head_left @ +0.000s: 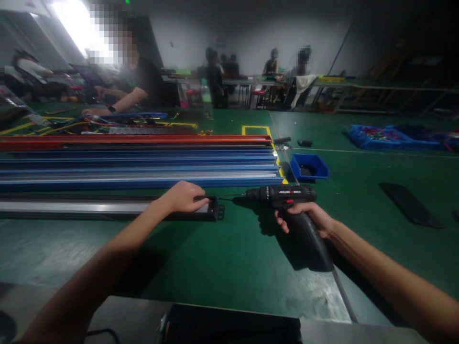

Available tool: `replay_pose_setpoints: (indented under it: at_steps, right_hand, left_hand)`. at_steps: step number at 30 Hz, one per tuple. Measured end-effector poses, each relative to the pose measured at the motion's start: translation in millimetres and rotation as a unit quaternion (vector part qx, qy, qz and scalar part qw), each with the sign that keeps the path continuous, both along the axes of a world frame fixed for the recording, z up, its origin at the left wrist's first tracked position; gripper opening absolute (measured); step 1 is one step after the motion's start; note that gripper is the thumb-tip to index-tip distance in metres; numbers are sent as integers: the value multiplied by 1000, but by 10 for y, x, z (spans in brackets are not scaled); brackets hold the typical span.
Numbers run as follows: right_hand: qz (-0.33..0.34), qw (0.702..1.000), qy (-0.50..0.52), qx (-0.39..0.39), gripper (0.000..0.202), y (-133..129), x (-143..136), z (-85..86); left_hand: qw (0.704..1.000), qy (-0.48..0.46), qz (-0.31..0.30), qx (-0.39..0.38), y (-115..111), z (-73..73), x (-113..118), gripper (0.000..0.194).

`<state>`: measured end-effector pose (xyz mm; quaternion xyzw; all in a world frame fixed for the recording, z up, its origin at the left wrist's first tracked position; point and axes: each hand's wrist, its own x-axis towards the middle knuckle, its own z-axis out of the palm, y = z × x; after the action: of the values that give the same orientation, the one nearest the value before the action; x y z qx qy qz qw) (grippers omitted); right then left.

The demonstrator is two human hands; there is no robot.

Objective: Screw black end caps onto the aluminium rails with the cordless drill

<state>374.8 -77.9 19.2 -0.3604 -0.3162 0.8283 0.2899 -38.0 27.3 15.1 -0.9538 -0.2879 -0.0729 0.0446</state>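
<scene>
My right hand (304, 217) is wrapped round the grip of a black cordless drill (292, 193), which points left. Its long thin bit (233, 194) reaches close to the black end cap (216, 209) of a long dark metal profile (107, 206); whether the tip touches is hard to tell. My left hand (187, 197) lies over that profile near the capped end, fingers curled on it. Just behind the profile several blue metal profiles (143, 169) lie side by side, and red ones (161, 139) lie beyond them.
A small blue bin (309, 166) with dark parts stands right of the profiles. Further right are a dark flat piece (410, 204) and blue trays (380, 136) of small parts. A co-worker (143, 81) sits across the green table (201, 258), near loose wires.
</scene>
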Motion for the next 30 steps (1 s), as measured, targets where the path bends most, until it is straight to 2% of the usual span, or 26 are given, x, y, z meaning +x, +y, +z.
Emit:
replay_pose_setpoints:
  at_steps: [3,6,8,10,11,13,14,16,19,21,22,23,26,28,30]
  right_hand:
    - [-20,999,-39,26,32,-42,52,174]
    - [-25,986,-132,99,29,-159,106,401]
    - [-47,965,-202,159,28,-295,160,548]
    - [-65,926,-302,216,27,-471,246,652]
    - [-52,895,-369,245,27,-569,303,680]
    - [-56,808,-480,337,30,-772,431,683]
    - [-66,752,-522,398,29,-872,496,662]
    - [-19,642,-583,498,23,-1059,608,587]
    - [12,438,-663,606,51,-1285,713,432]
    - [28,335,-696,635,49,-1394,765,314]
    - [28,297,-703,646,46,-1435,796,254]
    - [26,270,-708,652,44,-1469,834,193]
    - [28,214,-710,670,44,-1533,981,24]
    - [28,196,-716,669,44,-1548,1080,-59]
    - [36,190,-725,661,44,-1540,1151,-103]
  left_hand:
    - [1000,6,-7,1,1,-7,3,48]
    - [1000,11,-10,-1,-1,-7,8,47]
    - [1000,11,-11,1,2,-13,9,46]
    - [1000,5,-15,8,11,-30,8,44]
    - [1000,2,-18,11,16,-41,7,44]
    - [1000,-4,-24,16,26,-63,4,44]
    - [999,-5,-26,18,30,-73,1,44]
    - [999,-7,-32,20,36,-86,-6,45]
    - [999,-10,-38,17,39,-87,-18,46]
    - [999,-8,-36,9,37,-77,-21,46]
    - [999,-6,-34,5,34,-69,-18,46]
    - [999,-3,-32,3,28,-61,-12,46]
    - [1000,9,-29,2,0,-31,21,48]
    - [999,21,-28,2,-21,-12,53,49]
    - [999,35,-23,-1,-34,3,88,49]
